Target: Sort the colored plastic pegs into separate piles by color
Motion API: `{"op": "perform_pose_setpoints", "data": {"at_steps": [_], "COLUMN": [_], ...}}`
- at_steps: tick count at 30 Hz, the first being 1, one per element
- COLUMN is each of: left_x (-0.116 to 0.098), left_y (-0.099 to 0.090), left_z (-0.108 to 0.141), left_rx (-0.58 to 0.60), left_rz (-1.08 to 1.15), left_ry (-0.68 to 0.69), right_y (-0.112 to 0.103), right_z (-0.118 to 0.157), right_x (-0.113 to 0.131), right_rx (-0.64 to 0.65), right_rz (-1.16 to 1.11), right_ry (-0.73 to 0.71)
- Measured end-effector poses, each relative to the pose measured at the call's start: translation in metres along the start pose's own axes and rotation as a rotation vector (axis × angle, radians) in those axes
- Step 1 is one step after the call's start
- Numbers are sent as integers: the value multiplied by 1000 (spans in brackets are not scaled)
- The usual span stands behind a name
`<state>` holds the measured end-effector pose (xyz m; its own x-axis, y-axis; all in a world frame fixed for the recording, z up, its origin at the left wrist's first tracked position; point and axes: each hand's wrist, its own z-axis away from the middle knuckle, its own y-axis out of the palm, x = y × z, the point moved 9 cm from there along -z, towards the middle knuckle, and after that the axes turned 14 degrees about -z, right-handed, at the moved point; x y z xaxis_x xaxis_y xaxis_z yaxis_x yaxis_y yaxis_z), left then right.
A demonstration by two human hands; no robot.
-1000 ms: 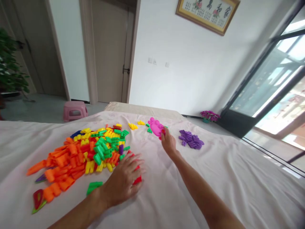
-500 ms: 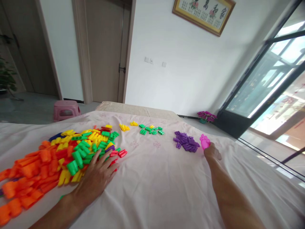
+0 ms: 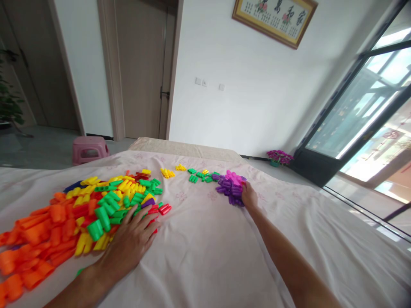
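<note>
My left hand (image 3: 136, 233) lies with its fingers spread at the right edge of a big heap of orange, yellow, green and red plastic pieces (image 3: 58, 214). Red pieces (image 3: 165, 209) show by its fingertips. My right hand (image 3: 248, 194) is closed on a pink flower-shaped piece (image 3: 234, 176), which rests against and partly over a pile of purple pieces (image 3: 229, 188). Beyond the purple pile, its left side touches a group of green pieces (image 3: 193, 179). Two small yellow groups (image 3: 167, 173) lie further left.
A pale patterned cloth (image 3: 199, 248) covers the broad surface. Behind stand a pink stool (image 3: 90, 143), a door (image 3: 141, 68), and a pot of magenta flowers (image 3: 279, 157) by the glass door. A framed picture (image 3: 274, 19) hangs on the wall.
My right hand and the pink piece have moved left. The purple pile has shifted left with them, up against the green pieces. My left hand has barely moved.
</note>
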<state>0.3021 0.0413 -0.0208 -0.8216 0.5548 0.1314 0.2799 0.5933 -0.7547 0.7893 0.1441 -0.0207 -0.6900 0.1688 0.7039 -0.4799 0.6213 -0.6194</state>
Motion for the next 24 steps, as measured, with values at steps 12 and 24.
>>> {"op": "perform_pose_setpoints", "data": {"at_steps": [12, 24], "left_x": [1, -1], "left_y": [-1, 3], "left_z": [2, 6], "left_rx": [-11, -35], "left_rz": [-3, -44], "left_ry": [5, -16], "right_y": [103, -53], "right_z": [73, -53], "right_x": [156, -34], "right_rx": [105, -137], "right_rz": [-543, 236], "right_ry": [-345, 279]}}
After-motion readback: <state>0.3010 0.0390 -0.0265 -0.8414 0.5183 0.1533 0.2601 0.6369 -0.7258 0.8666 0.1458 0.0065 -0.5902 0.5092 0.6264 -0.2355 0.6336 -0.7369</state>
